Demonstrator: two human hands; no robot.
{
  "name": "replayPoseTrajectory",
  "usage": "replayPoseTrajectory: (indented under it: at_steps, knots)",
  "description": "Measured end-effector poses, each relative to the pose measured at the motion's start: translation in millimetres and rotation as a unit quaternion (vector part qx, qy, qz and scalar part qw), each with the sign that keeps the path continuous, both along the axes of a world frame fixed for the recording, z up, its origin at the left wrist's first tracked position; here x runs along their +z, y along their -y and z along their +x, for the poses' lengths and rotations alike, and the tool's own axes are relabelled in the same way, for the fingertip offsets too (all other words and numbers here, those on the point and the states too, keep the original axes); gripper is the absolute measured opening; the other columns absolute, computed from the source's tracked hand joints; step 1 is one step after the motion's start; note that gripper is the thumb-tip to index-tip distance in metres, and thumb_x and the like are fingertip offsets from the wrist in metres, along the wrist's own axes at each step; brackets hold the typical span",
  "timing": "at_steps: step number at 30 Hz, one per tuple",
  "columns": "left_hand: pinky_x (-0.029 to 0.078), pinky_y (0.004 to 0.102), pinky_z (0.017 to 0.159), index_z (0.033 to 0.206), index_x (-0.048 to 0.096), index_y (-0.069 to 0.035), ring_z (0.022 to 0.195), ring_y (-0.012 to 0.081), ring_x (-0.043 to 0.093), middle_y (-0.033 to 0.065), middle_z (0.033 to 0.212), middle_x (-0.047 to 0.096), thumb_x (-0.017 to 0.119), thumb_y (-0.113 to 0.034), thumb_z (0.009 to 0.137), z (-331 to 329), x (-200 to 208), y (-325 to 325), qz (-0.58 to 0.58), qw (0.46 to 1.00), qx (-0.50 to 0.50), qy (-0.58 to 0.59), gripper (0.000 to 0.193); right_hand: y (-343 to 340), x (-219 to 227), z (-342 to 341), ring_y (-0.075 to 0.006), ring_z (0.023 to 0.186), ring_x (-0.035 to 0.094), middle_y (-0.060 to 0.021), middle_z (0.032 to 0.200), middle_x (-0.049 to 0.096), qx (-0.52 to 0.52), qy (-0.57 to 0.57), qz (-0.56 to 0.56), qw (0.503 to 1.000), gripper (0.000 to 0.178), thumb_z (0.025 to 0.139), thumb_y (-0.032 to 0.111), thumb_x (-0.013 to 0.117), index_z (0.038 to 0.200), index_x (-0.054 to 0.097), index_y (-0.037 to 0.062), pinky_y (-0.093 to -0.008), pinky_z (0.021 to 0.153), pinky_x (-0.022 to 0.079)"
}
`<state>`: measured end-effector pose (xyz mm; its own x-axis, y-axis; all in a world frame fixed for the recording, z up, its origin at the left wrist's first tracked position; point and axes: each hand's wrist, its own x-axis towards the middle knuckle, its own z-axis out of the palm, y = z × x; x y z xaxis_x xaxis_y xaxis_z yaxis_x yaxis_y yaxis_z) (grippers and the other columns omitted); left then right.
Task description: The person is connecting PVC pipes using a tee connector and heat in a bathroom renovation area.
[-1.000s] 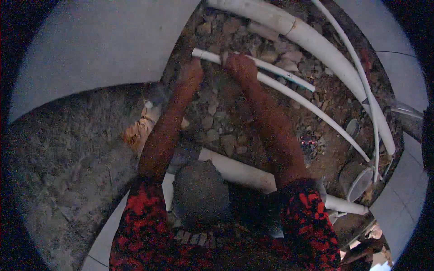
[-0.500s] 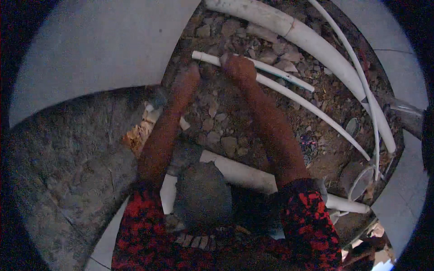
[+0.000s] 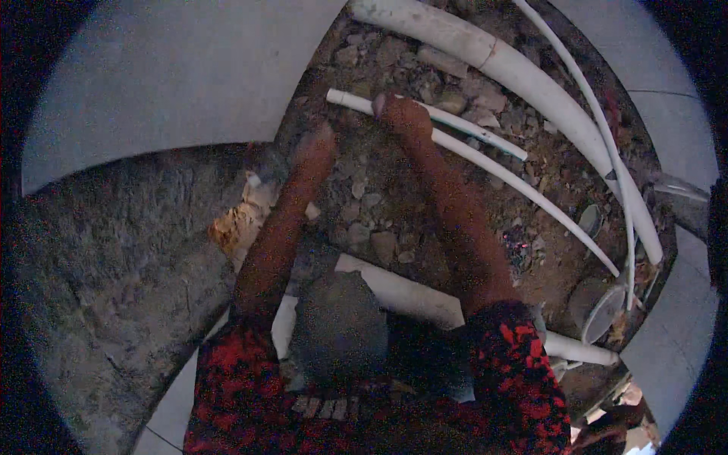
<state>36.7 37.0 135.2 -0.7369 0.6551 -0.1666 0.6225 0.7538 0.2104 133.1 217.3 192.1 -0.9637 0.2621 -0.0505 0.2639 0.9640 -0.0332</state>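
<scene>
From where I stand, I'd say the handling of this pipe is under way rather than finished. The right hand (image 3: 406, 120), upper centre of the frame, is curled firmly round a slender white pipe (image 3: 485, 161), fingers wrapped over it a short way from its left end. That pipe slants from the upper centre, just right of the pale slab (image 3: 174, 83), down to the lower right, where its far end lies near a round pipe-like rim (image 3: 604, 313).

The left hand (image 3: 315, 144) is a blur just below the pipe's left end; I can't tell whether its fingers are spread or closed, or whether it holds anything.

As for what is done: the pipe is gripped, and its left end pokes out bare beyond the right hand, no fitting on it. A faint line crosses it close to that end; whether that is a cut, a mark or a joint, I can't make out. How much is left, the view doesn't tell.

A shorter white pipe (image 3: 485, 136) runs beside the first, its upper end lost behind the right hand, so I can't say if it is held too. Stones and broken rubble (image 3: 368, 216) lie under the forearms. A broad white pipe (image 3: 531, 80) sweeps across the upper right, a long thin pipe (image 3: 580, 78) crossing it, and another white pipe (image 3: 409, 288) lies at lower centre.
</scene>
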Motion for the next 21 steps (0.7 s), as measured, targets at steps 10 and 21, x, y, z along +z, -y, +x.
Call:
replayPoseTrajectory:
  at_steps: [10,21]
  knots:
    - [0.047,0.0422,0.076,0.113,0.052,-0.002,0.092,0.0329,0.059,0.0200,0.105,0.058,0.043,-0.017,0.091,-0.2,-18.3,0.0,0.001,0.999,-0.031,0.030,0.028,-14.1,-28.1,3.2,-0.0294,0.066,0.063,-0.0137,0.078,0.062,-0.029,0.006,-0.035,0.999,0.017,0.083,0.020,0.051,0.093,0.056,0.0068,-0.0434,0.052,0.051]
    - [0.046,0.0448,0.082,0.117,0.052,-0.006,0.099,0.0350,0.057,0.0207,0.106,0.058,0.045,-0.023,0.090,0.4,16.9,-12.5,0.124,0.982,0.053,0.134,0.033,-12.4,-18.4,1.2,-0.0285,0.063,0.063,-0.0140,0.074,0.062,-0.025,-0.043,-0.061,0.997,0.015,0.083,0.022,0.052,0.087,0.055,0.0072,-0.0402,0.050,0.050]
